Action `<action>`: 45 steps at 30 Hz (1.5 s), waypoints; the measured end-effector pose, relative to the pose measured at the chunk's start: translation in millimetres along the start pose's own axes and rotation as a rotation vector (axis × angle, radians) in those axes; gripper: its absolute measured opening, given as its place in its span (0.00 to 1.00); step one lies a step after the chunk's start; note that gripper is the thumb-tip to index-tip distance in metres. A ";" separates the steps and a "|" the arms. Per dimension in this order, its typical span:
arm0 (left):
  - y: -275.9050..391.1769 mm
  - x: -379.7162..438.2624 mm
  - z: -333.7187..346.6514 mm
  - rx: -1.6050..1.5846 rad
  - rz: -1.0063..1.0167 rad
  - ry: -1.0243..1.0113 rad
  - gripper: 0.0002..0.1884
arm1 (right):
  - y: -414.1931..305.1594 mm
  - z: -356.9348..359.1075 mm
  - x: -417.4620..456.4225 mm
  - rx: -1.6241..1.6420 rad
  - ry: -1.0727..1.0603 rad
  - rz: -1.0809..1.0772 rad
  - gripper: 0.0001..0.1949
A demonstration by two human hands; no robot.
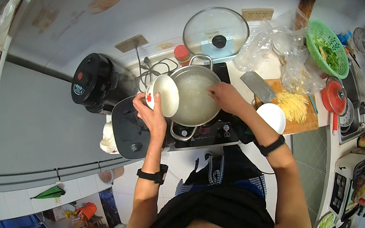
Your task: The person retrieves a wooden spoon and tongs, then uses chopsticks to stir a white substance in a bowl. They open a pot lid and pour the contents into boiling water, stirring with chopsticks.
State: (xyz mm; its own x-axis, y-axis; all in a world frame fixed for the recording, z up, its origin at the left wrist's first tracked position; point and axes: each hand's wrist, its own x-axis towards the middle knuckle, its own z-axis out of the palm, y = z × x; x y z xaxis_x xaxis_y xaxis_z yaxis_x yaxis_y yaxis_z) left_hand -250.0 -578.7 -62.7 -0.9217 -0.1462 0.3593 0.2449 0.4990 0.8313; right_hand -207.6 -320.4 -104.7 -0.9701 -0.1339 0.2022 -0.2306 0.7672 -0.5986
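My left hand (pixel 152 112) grips a white bowl (pixel 165 95) with a red flower pattern, tilted beside the left rim of a steel pot (pixel 193 69). Pale, cloudy liquid (pixel 192 97) fills much of the pot. Over the pot's right side is my right hand (pixel 226 98), its fingers drawn together. A small dark spot shows at those fingertips, and I cannot tell whether they hold anything. The two-handled pot stands on a black induction cooker (pixel 207 136) with lit controls.
A glass lid (pixel 201 20) leans on the wall. Rightward, a cutting board (pixel 303 128) bears a cleaver (pixel 258 86) and shredded yellow food (pixel 291 105), with a white bowl (pixel 271 117) at its edge. Left are a black pan (pixel 130 123) and a black appliance (pixel 91 80).
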 end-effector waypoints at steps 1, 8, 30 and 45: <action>-1.7 0.3 1.1 0.009 0.010 0.008 0.26 | -6.2 -1.1 -9.0 0.025 -0.069 -0.035 0.07; 10.8 -0.1 3.5 -0.025 0.007 -0.023 0.26 | -9.3 63.6 -4.5 0.310 -0.060 -0.209 0.09; -1.1 1.8 -3.3 0.018 -0.017 0.021 0.25 | -7.5 9.0 -25.0 0.065 -0.073 -0.089 0.06; 23.7 9.3 -9.1 -0.313 -0.144 -0.053 0.21 | -88.5 -83.2 -58.6 1.052 0.140 0.242 0.13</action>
State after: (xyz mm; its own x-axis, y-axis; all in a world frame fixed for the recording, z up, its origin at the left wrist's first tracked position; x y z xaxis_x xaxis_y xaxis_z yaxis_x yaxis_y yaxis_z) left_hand -250.0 -575.9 -35.8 -0.9659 -0.1473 0.2129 0.1837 0.1892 0.9646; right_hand -124.1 -328.3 0.9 -0.9967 0.0720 0.0362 -0.0478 -0.1669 -0.9848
